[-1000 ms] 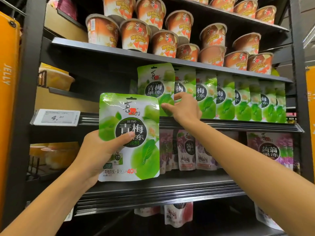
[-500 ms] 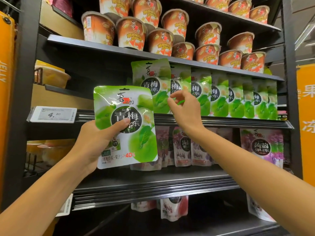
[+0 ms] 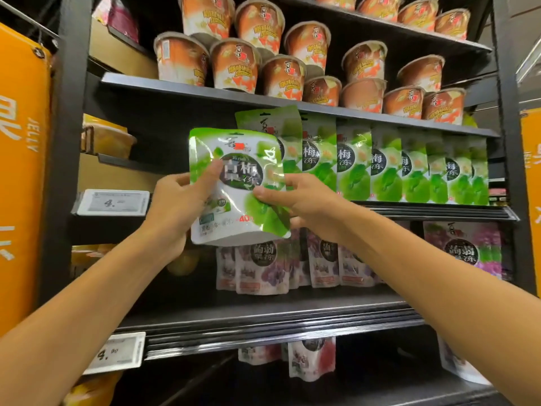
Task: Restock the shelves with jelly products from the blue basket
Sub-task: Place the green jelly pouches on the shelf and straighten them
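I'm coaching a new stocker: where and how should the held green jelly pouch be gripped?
Probably its side edges at mid-height, one hand from each side, as left hand and right hand pinch the green pouch: flat, limp, upright, top edge free.

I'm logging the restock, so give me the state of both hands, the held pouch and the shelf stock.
Green plastic jelly pouch, held off the shelf, tilted.
Left hand, grips its left edge.
Right hand, pinches its right edge.
Row of green pouches, upright, overlapping, middle shelf.
Orange plastic jelly cups, stacked, upper shelf.
Purple jelly pouches, upright, lower shelf.
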Demonstrator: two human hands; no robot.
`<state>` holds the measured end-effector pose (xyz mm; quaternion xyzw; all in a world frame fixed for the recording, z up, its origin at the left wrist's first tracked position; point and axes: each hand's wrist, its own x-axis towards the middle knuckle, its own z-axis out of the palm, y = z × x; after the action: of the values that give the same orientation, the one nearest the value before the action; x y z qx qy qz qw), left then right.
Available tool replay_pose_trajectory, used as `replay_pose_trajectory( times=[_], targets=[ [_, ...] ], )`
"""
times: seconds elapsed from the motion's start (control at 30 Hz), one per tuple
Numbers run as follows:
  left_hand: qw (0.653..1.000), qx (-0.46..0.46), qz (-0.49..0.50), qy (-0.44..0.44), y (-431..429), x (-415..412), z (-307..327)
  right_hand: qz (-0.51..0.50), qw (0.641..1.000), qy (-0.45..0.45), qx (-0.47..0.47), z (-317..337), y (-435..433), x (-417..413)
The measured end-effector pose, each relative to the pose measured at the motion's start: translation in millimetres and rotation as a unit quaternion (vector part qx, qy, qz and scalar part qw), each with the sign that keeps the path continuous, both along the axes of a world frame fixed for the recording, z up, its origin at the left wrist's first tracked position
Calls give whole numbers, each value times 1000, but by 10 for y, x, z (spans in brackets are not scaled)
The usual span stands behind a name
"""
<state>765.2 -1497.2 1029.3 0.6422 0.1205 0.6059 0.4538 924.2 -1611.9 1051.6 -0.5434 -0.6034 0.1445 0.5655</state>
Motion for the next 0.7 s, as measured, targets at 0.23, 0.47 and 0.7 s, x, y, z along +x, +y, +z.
replay_pose_trajectory(
  times=[0.23, 0.47, 0.7],
  targets=[
    [845, 412, 334, 76, -145, -35, -93, -83, 994, 51, 59, 365, 176, -163],
    [802, 406, 389, 203, -44, 64, -25, -148, 984, 48, 84, 577, 589, -311],
    [801, 373, 396, 249, 159, 162, -66, -208, 974, 28, 84, 549, 788, -306]
  ],
)
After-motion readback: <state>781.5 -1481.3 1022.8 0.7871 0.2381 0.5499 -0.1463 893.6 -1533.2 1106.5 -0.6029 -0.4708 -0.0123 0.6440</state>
